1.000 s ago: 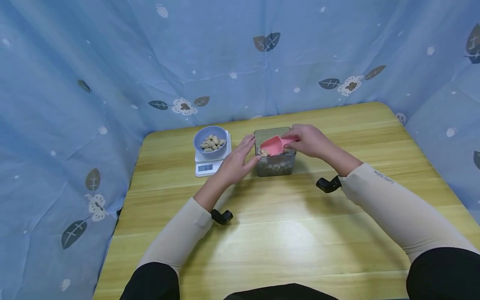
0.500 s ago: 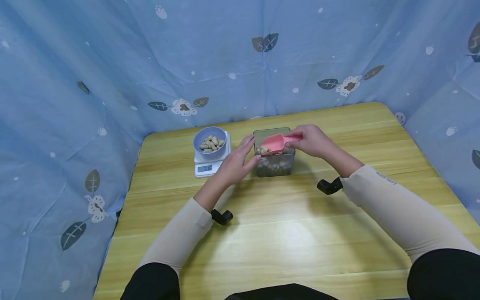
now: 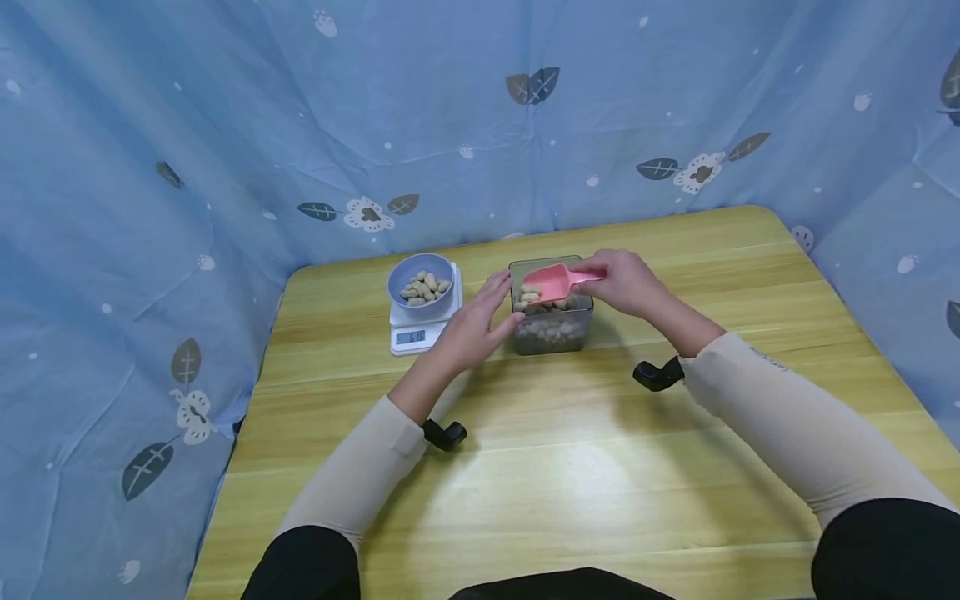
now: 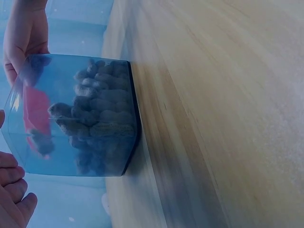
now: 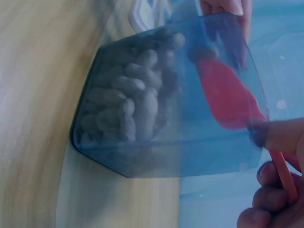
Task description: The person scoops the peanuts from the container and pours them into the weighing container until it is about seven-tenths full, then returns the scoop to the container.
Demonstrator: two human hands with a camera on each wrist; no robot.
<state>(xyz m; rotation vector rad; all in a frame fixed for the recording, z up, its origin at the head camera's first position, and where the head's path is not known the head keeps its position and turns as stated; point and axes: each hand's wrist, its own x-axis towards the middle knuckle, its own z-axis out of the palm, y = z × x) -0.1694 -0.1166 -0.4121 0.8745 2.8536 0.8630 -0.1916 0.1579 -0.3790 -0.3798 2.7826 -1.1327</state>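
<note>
My right hand (image 3: 624,282) grips the handle of a pink scoop (image 3: 553,282), whose head is inside a translucent grey container (image 3: 551,337) above the peanuts (image 5: 128,95). A peanut or two lie at the scoop's tip, seen in the left wrist view as a blurred peanut (image 4: 42,142). With fingers extended, my left hand (image 3: 474,327) rests against the container's left side near the rim. Left of that hand, a lavender bowl (image 3: 400,302) holding several peanuts (image 3: 425,287) stands on a white kitchen scale (image 3: 448,327). The scale's display appears to read 616.
The wooden table (image 3: 570,492) ends at a blue patterned curtain (image 3: 450,117) behind the container and scale. Black wrist cameras (image 3: 444,435) project from both forearms over the tabletop.
The scoop has risen slightly inside the container and levelled, and peanuts now show at its tip. My left hand stays at the container; bowl and scale have not moved.
</note>
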